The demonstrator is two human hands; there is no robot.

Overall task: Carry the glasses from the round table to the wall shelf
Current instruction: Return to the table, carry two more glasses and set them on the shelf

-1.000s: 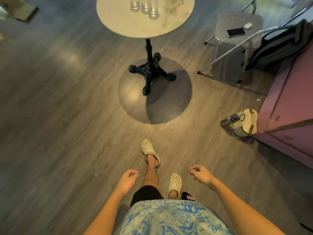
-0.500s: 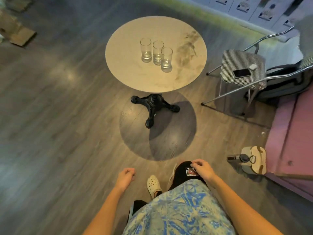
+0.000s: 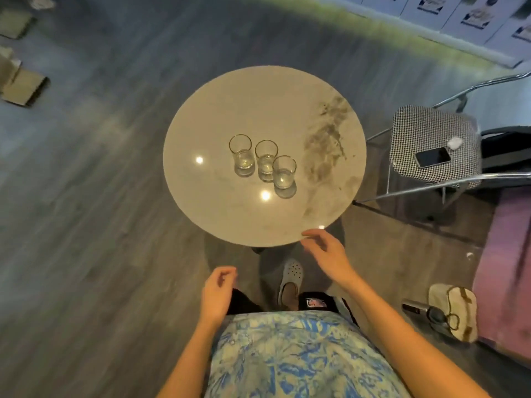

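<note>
Three glasses (image 3: 263, 160) stand in a touching row near the centre of the round table (image 3: 218, 214). Our left hand (image 3: 217, 293) and right hand (image 3: 327, 255) are empty, fingers loosely curled. A chair (image 3: 431, 130) carrying a phone (image 3: 433, 157) stands right. The table base is mostly hidden.

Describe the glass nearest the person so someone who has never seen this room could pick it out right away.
Find the round table in the middle of the floor. Three clear glasses stand on it in a slanting row. The nearest glass is the one at the row's right end, closest to the dark smudge on the tabletop.
</note>
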